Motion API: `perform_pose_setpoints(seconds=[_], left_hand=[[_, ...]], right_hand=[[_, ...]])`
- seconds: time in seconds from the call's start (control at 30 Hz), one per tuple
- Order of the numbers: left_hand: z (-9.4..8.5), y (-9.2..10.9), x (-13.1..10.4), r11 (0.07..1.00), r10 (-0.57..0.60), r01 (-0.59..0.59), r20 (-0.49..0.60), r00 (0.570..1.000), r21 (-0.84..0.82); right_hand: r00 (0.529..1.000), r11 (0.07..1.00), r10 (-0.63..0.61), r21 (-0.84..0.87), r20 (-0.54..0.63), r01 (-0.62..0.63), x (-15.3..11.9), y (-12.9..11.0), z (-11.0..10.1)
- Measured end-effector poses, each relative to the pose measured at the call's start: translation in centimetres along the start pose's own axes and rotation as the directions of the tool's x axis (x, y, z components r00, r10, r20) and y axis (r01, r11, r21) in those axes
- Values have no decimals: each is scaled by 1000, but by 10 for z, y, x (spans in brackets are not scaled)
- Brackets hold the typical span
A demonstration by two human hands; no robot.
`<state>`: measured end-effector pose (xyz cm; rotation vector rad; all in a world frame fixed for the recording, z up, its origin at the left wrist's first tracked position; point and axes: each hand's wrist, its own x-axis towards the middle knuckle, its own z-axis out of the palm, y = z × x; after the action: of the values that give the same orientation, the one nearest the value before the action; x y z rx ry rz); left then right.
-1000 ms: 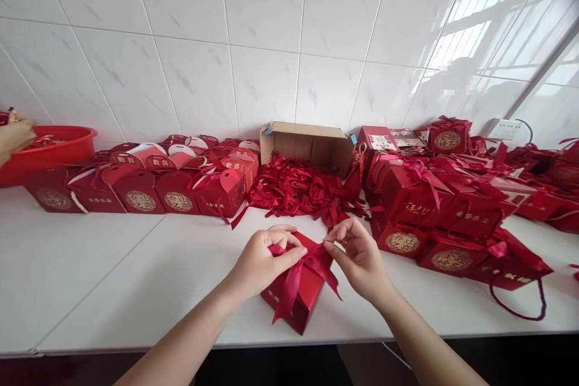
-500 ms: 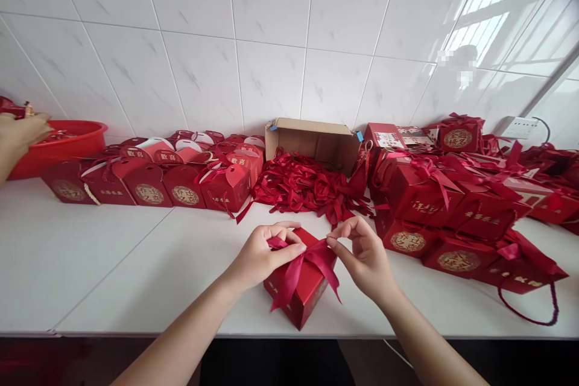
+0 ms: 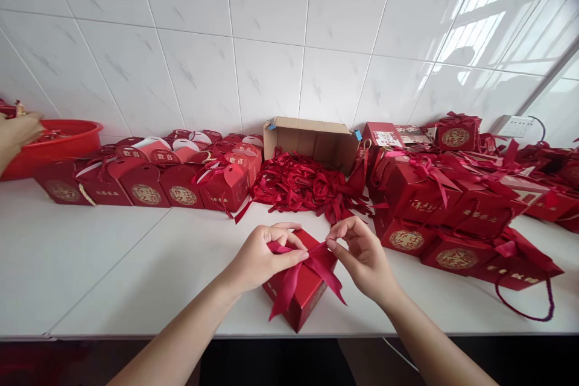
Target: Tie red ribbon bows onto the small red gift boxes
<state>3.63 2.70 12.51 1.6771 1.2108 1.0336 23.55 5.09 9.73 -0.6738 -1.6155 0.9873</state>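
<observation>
A red gift box [image 3: 301, 301] stands near the front edge of the white table, turned with one corner toward me. On its top lies a dark pink ribbon bow [image 3: 312, 262], its two tails hanging over the sides. My left hand [image 3: 266, 256] pinches the bow's left loop between thumb and fingers. Over at the right side, my right hand [image 3: 357, 253] has the other loop between thumb and forefinger. The knot between the hands shows only in part. Behind them a heap of loose red ribbons [image 3: 307, 184] spills from an open cardboard box [image 3: 312, 132].
Rows of red gift boxes [image 3: 181, 187] stand at the left. More boxes with bows [image 3: 452, 247] are stacked at the right, before a white power strip [image 3: 515, 125]. At far left, another person's hand [image 3: 20, 136] is over a red basin [image 3: 67, 139].
Both hands keep their pinch on the ribbon. The bow's right tail has swung slightly outward and the left thumb has shifted a little right. The view has turned slightly.
</observation>
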Motion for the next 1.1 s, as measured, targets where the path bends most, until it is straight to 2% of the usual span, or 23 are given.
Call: perform_pose_setpoints(seconds=[0.13,0.3,0.37,0.47,0.57,0.63,0.7,0.73,0.8,0.9,0.97,1.1], left_hand=[[3,-1,-2,998,60,-59,-19,998,31],[6,0,-4,1000,4,-4,-23,1000,16],[4,0,-7,999,-7,7,6,1000,-48],[-5,-6,-16,976,56,-45,45,997,-213],[-20,-26,-31,954,67,-80,-55,996,-289],[-30,-46,-41,986,-22,-10,-189,982,-165],[-36,-68,-46,986,-95,135,-342,935,94],[-38,-78,-47,956,-85,186,-392,916,226],[-38,-95,-46,871,3,189,-390,921,453],[-35,-110,-41,739,151,89,-294,944,667],[-35,-114,-37,689,202,57,-268,942,723],[-41,-116,-33,680,220,37,-252,943,732]], right_hand=[[1000,1000,-7,-20,-21,6,-1,0,2],[998,1000,-17,-19,-53,16,-4,3,2],[998,999,-24,-29,-50,22,-8,3,-2],[995,998,-58,-6,-77,57,-22,4,-10],[996,997,-59,-55,-68,55,-46,9,-9],[999,987,12,-160,-35,-18,-62,16,-1],[992,965,119,-234,-28,-122,-73,22,9],[987,958,159,-238,-27,-160,-76,25,15],[983,959,185,-214,-15,-183,-75,29,23],[995,966,100,-237,-21,-103,-69,32,32],[998,958,38,-284,-42,-48,-66,34,36],[989,944,-71,-330,-133,24,-72,30,30]])
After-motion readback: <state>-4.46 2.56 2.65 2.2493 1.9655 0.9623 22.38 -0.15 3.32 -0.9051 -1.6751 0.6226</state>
